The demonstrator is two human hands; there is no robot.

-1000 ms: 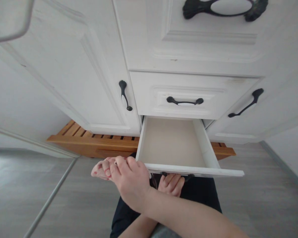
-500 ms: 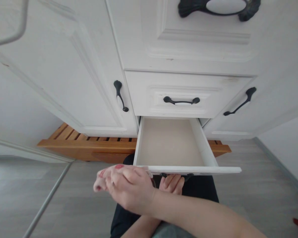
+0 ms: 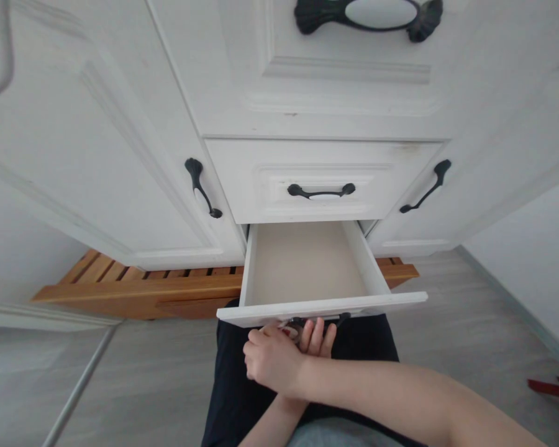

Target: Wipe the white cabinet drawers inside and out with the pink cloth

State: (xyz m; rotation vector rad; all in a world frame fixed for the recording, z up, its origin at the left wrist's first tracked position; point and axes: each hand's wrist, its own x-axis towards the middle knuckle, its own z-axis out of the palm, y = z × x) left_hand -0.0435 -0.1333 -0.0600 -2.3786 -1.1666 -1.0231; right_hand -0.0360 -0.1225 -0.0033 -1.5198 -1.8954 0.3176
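Note:
A white drawer (image 3: 307, 264) stands pulled out of the cabinet, its inside bare. My left hand (image 3: 317, 340) reaches up from below, its fingers hooked around the black drawer handle (image 3: 342, 318). Crossing over that arm, my right hand (image 3: 274, 357) is closed just below the drawer's front edge, next to my left fingers. Between the two hands shows a bit of white cloth with red marks (image 3: 290, 333); my right hand covers most of it.
Above the drawer is a closed drawer with a black handle (image 3: 321, 192). Cabinet doors (image 3: 168, 205) flank it. A slatted wooden bench (image 3: 135, 292) runs beneath the cabinet. A red object (image 3: 552, 389) lies on the floor at right.
My right hand has moved right with the cloth, from the drawer front's left end to beside the handle. My left hand stays at the handle. The camera view has shifted slightly.

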